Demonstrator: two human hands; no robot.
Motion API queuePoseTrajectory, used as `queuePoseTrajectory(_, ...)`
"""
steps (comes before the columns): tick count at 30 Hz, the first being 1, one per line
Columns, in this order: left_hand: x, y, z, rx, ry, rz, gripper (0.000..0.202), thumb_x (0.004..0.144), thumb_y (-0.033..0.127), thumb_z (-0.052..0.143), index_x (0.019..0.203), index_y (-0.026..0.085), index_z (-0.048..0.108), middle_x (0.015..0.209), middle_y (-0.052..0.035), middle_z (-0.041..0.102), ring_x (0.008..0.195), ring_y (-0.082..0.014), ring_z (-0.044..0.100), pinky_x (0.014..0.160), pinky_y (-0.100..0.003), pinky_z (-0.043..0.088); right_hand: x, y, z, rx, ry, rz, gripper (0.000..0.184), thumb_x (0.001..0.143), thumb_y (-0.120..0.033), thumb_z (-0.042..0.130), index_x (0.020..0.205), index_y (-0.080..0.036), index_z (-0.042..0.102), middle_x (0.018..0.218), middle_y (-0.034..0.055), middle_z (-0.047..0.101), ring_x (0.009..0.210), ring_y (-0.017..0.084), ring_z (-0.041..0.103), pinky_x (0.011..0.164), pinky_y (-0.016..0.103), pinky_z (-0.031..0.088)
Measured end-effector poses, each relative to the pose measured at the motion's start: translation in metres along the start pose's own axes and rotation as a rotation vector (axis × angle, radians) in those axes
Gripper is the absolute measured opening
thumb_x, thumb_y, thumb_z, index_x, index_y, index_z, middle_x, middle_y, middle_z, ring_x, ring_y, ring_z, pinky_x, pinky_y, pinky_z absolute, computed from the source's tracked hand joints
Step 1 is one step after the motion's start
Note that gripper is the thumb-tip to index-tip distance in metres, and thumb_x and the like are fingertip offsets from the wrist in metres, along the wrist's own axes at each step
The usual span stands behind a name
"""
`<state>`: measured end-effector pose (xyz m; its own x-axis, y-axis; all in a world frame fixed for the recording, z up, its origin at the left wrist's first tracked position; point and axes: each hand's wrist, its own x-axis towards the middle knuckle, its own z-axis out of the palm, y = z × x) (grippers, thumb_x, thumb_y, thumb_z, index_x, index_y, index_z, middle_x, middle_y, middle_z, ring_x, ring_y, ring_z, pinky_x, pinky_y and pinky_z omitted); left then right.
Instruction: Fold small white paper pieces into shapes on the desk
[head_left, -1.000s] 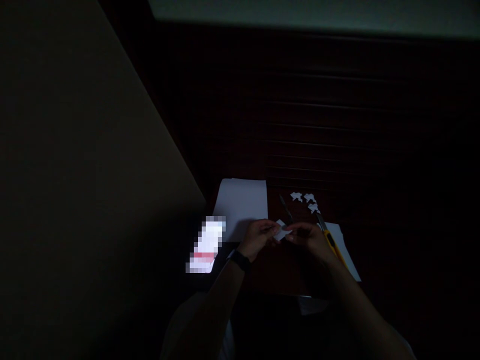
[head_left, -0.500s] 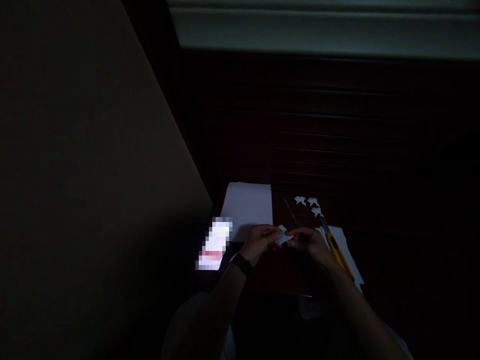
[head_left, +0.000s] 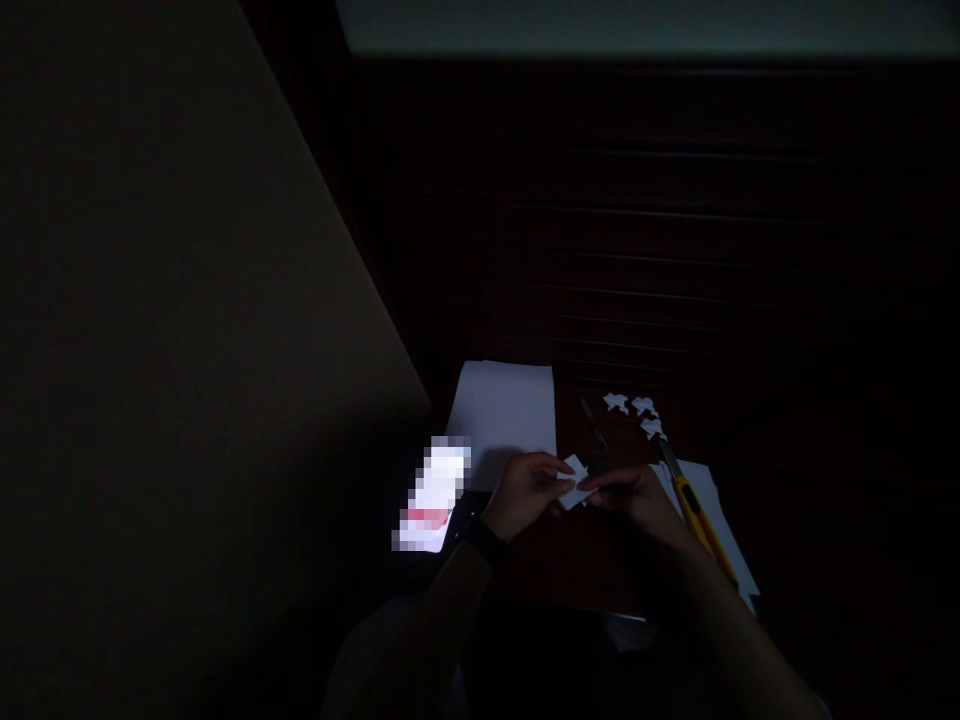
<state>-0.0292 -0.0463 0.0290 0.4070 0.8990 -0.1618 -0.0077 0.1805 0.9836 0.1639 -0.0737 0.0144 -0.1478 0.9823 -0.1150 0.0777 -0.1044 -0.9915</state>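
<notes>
A small folded piece of white paper [head_left: 574,490] is held between both hands above the dark table [head_left: 555,560]. My left hand [head_left: 521,490], with a black band on its wrist, pinches the paper's left side between thumb and fingers. From the right, my right hand [head_left: 634,492] has its fingertips closed on the paper's other edge. Beyond the hands lies a thin, dark, pen-like tool [head_left: 594,425]. Several folded white paper shapes, such as this paper shape [head_left: 616,403], sit at the back right.
A stack of white sheets [head_left: 506,405] lies at the back left. Beside it glows a phone screen [head_left: 435,495], blurred out. On the right a yellow box cutter [head_left: 701,525] rests across more white paper [head_left: 724,505]. A wall [head_left: 187,300] rises on the left.
The view has shifted slightly, so things on the table appear a little further right. The paper is turned in my fingers and shows a larger flat face; both hands still grip it.
</notes>
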Motion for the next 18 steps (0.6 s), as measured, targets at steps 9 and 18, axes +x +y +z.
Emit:
queuePoseTrajectory(9, 0.006, -0.006, 0.001, -0.028, -0.012, 0.048, 0.025, 0.071, 0.032, 0.066, 0.087, 0.012, 0.066, 0.078, -0.0072, 0.064, 0.059, -0.0141, 0.062, 0.049, -0.024, 0.052, 0.010, 0.009, -0.003, 0.008, -0.020, 0.075, 0.017, 0.058, -0.023, 0.077, 0.075, -0.022, 0.075, 0.078, 0.0054, 0.073, 0.073, 0.023, 0.066, 0.069, 0.035, 0.050)
queuePoseTrajectory(18, 0.015, -0.008, 0.003, 0.006, 0.133, 0.060, 0.021, 0.071, 0.029, 0.067, 0.084, 0.012, 0.068, 0.078, -0.0083, 0.068, 0.066, -0.0179, 0.065, 0.054, -0.024, 0.053, 0.021, 0.008, -0.004, -0.065, 0.080, 0.113, 0.017, 0.058, -0.027, 0.077, 0.074, -0.022, 0.075, 0.076, 0.0049, 0.074, 0.073, 0.024, 0.067, 0.070, 0.035, 0.052)
